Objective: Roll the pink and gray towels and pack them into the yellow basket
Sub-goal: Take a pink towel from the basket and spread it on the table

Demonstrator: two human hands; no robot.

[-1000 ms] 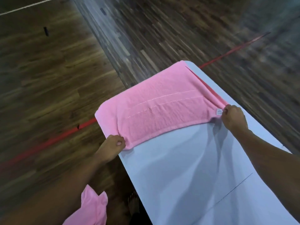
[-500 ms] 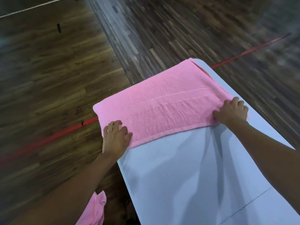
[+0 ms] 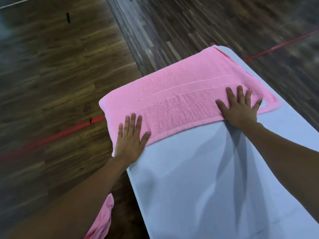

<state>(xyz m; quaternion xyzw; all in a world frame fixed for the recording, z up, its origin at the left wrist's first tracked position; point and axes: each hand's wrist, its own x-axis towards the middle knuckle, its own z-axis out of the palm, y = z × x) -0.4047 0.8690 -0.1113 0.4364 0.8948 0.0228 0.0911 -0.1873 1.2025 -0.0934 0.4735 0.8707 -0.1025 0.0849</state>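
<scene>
A folded pink towel (image 3: 179, 94) lies flat across the far end of a white table (image 3: 215, 187), its left end hanging slightly past the table's edge. My left hand (image 3: 131, 138) presses flat on the towel's near left corner, fingers straight and spread. My right hand (image 3: 240, 107) lies flat on the towel's near right part, fingers spread, next to a small white label (image 3: 263, 104). No gray towel and no yellow basket are in view.
Dark wooden floor surrounds the table, crossed by a red line (image 3: 51, 137). A piece of pink cloth (image 3: 101, 219) shows at the bottom left, below my left forearm. The table's left edge runs close to my left hand.
Both hands let go of the towel's near corners and spread flat on it, sliding a little farther onto the cloth. The towel lies flatter.
</scene>
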